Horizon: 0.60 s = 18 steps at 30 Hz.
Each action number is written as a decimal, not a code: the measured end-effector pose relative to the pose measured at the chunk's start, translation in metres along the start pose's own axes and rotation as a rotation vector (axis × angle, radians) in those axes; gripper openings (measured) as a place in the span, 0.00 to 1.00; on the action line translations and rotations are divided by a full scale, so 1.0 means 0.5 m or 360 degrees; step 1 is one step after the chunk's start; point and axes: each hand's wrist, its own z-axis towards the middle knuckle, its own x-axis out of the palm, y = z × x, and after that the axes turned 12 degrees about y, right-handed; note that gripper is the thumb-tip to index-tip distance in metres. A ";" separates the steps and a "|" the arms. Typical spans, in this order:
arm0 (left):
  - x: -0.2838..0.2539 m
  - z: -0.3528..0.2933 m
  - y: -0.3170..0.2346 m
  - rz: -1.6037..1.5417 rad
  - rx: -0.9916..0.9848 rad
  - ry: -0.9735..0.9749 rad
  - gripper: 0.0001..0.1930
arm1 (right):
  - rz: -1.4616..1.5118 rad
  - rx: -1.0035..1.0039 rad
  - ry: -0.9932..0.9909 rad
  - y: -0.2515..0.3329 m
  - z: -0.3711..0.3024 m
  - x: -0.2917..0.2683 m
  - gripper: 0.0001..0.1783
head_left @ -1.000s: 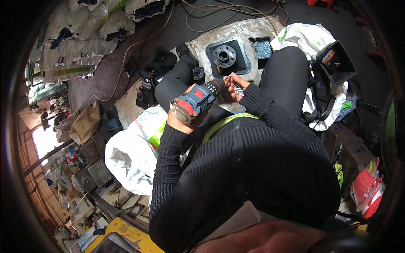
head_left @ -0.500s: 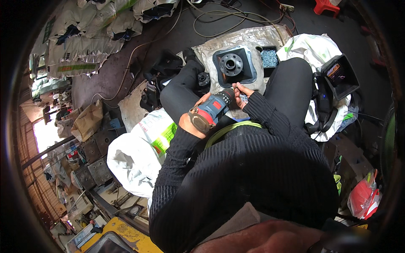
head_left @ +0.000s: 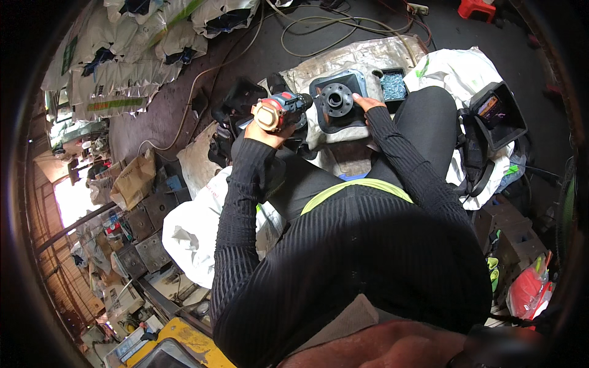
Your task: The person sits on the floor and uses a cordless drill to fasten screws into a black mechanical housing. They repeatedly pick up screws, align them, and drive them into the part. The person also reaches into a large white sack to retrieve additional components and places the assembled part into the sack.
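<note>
My left hand (head_left: 265, 132) is closed round the grip of a blue and red cordless drill (head_left: 283, 109). The drill's chuck points right, towards the side of a round black flanged part (head_left: 337, 110) with a ring of holes and a hollow middle. My right hand (head_left: 370, 104) grips the right edge of that part; some of its fingers are hidden. Under the flange is a square black frame (head_left: 325, 124), lying on a white wrapped pad (head_left: 353, 134) between my knees. I cannot make out whether the drill's tip touches the flange.
A black box of small silvery screws (head_left: 393, 86) stands right of the work, a black bin (head_left: 500, 116) beyond my right knee. Dark parts (head_left: 236, 101) lie left. White sacks (head_left: 190, 236) flank my legs. A hose (head_left: 319, 54) loops over the floor behind.
My left hand has raised the drill forward and left, level with the flange. My right hand has left the chuck area and moved forward to the flange's right edge.
</note>
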 end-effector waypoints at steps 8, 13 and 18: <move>0.014 0.060 0.002 -0.0332 -0.0118 0.0126 0.33 | -0.0035 -0.0167 0.0147 -0.024 0.059 0.014 0.20; 0.004 0.067 0.030 -0.0350 -0.0187 0.0092 0.34 | -0.0159 -0.0257 0.0195 0.010 0.038 0.015 0.22; -0.015 0.081 0.011 -0.0146 -0.0213 0.0191 0.34 | -0.0192 -0.0298 0.0231 0.033 0.027 0.017 0.22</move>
